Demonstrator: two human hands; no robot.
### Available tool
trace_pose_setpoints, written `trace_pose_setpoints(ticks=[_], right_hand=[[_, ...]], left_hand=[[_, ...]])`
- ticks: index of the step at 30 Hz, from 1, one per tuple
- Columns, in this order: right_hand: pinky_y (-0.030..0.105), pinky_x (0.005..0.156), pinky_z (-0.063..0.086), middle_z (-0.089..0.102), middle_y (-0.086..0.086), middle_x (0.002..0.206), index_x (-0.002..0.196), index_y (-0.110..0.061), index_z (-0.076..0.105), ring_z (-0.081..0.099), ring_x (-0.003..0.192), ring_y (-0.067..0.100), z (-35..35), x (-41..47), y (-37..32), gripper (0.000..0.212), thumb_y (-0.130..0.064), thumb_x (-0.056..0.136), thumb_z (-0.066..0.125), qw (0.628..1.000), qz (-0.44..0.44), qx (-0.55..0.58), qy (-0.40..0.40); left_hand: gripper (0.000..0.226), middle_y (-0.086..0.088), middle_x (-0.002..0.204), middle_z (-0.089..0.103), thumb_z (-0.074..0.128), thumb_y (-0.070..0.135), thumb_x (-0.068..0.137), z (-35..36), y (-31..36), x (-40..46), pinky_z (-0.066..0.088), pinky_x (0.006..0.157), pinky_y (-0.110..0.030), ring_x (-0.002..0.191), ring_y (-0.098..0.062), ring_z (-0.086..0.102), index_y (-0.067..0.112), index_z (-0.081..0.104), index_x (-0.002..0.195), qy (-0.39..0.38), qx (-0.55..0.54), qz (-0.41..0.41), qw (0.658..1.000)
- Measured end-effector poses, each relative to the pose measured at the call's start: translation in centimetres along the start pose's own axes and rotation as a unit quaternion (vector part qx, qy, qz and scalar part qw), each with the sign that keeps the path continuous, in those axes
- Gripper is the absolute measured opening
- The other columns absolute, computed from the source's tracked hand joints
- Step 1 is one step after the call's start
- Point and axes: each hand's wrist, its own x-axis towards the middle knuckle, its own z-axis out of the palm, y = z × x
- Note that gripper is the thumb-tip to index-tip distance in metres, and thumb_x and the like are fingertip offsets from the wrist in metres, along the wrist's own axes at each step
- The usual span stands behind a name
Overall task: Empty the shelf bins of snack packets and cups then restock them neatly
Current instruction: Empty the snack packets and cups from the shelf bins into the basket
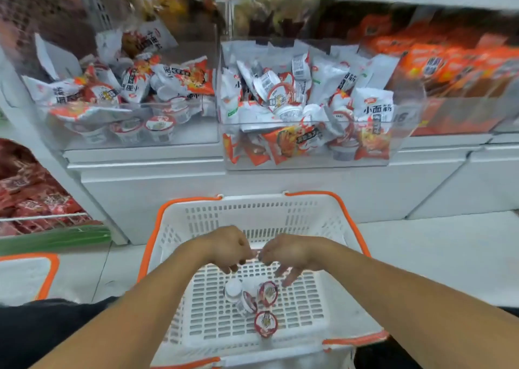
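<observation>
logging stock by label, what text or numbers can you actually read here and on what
"小面筋": on a white packet at the right end of the middle bin.
"16": on that bin's clear front, right corner.
Print on the other packets, the cup lids in the basket, and the orange packs: too blurred to read.

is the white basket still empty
No, a few small cups already lie on the slatted floor of the basket, just below the left hand and right hand.

Four cups [266, 294] in one white basket [331, 219], two clear shelf bins [309, 163], two hands [233, 247].
</observation>
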Motion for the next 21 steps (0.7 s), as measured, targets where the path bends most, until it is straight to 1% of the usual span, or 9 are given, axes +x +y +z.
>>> trace_pose_setpoints(ticks=[3, 5, 7, 9, 10, 12, 14, 17, 21], right_hand=[[0.045, 0.089, 0.058, 0.059, 0.015, 0.127, 0.131, -0.005, 0.059, 0.063, 0.099, 0.030, -4.6, -9.3, -5.2, 0.033, -0.014, 0.100, 0.055, 0.967, -0.032, -0.236, -0.094], [0.038, 0.079, 0.060, 0.064, 0.010, 0.111, 0.127, -0.006, 0.063, 0.068, 0.098, 0.032, -7.9, -16.2, -7.5, 0.029, -0.012, 0.099, 0.057, 0.947, -0.089, -0.305, -0.053], [0.034, 0.069, 0.061, 0.069, 0.008, 0.100, 0.117, -0.011, 0.068, 0.072, 0.088, 0.027, -11.4, -21.7, -9.0, 0.022, -0.016, 0.096, 0.064, 0.942, -0.202, -0.254, 0.084], [0.028, 0.063, 0.058, 0.072, 0.010, 0.099, 0.110, -0.014, 0.070, 0.072, 0.078, 0.020, -15.3, -23.6, -9.7, 0.021, -0.024, 0.091, 0.070, 0.885, -0.300, -0.195, 0.298], [0.026, 0.065, 0.056, 0.072, 0.009, 0.103, 0.112, -0.015, 0.070, 0.070, 0.077, 0.017, -17.2, -23.3, -10.0, 0.026, -0.028, 0.089, 0.073, 0.840, -0.304, -0.212, 0.397], [0.029, 0.080, 0.051, 0.068, 0.007, 0.115, 0.120, -0.014, 0.067, 0.065, 0.094, 0.020, -19.9, -21.6, -10.2, 0.043, -0.040, 0.085, 0.075, 0.786, -0.228, -0.271, 0.506], [0.035, 0.088, 0.052, 0.065, 0.010, 0.120, 0.123, -0.009, 0.064, 0.062, 0.104, 0.027, -21.3, -19.5, -10.2, 0.055, -0.046, 0.084, 0.074, 0.802, -0.154, -0.290, 0.499], [0.035, 0.075, 0.052, 0.053, 0.004, 0.138, 0.136, -0.011, 0.055, 0.057, 0.115, 0.027, -21.5, -17.1, -10.9, 0.071, -0.058, 0.085, 0.068, 0.842, -0.099, -0.327, 0.417], [0.035, 0.081, 0.043, 0.028, 0.002, 0.161, 0.150, -0.020, 0.040, 0.039, 0.140, 0.028, -21.8, -15.6, -12.2, 0.088, -0.074, 0.082, 0.053, 0.891, -0.055, -0.360, 0.270]], left_hand=[[0.031, -0.011, 0.092, 0.071, 0.062, 0.037, 0.093, -5.7, 9.7, -7.4, 0.057, 0.061, -0.027, 0.074, -0.021, 0.070, 0.008, 0.069, 0.088, -0.113, 0.037, 0.080, 0.990], [0.031, -0.007, 0.086, 0.075, 0.065, 0.041, 0.088, -9.3, 14.7, -12.5, 0.056, 0.058, -0.028, 0.070, -0.018, 0.072, 0.012, 0.072, 0.082, -0.015, 0.074, 0.170, 0.983], [0.028, 0.001, 0.080, 0.075, 0.068, 0.048, 0.084, -12.8, 18.4, -14.2, 0.056, 0.060, -0.030, 0.068, -0.012, 0.070, 0.021, 0.073, 0.082, 0.213, 0.145, 0.250, 0.933], [0.038, 0.006, 0.102, 0.072, 0.069, 0.058, 0.080, -15.5, 20.9, -12.5, 0.049, 0.074, -0.029, 0.084, -0.013, 0.066, 0.029, 0.069, 0.104, 0.381, 0.266, 0.249, 0.849], [0.056, 0.002, 0.121, 0.066, 0.069, 0.061, 0.079, -16.3, 21.7, -10.8, 0.046, 0.084, -0.030, 0.100, -0.017, 0.062, 0.027, 0.061, 0.122, 0.390, 0.311, 0.220, 0.838], [0.088, -0.005, 0.149, 0.044, 0.068, 0.068, 0.076, -17.2, 22.3, -6.3, 0.041, 0.104, -0.037, 0.130, -0.026, 0.048, 0.022, 0.040, 0.146, 0.323, 0.349, 0.154, 0.866], [0.100, -0.004, 0.159, 0.030, 0.063, 0.076, 0.075, -17.2, 22.2, -2.4, 0.032, 0.114, -0.042, 0.142, -0.029, 0.036, 0.027, 0.026, 0.154, 0.261, 0.361, 0.097, 0.890], [0.095, -0.002, 0.163, 0.024, 0.056, 0.076, 0.080, -17.7, 21.9, 1.4, 0.023, 0.118, -0.041, 0.147, -0.030, 0.027, 0.036, 0.016, 0.156, 0.249, 0.332, 0.047, 0.908], [0.099, -0.003, 0.161, 0.029, 0.055, 0.083, 0.073, -18.3, 21.9, 3.6, 0.021, 0.119, -0.044, 0.146, -0.033, 0.027, 0.044, 0.014, 0.155, 0.280, 0.379, 0.001, 0.882]])
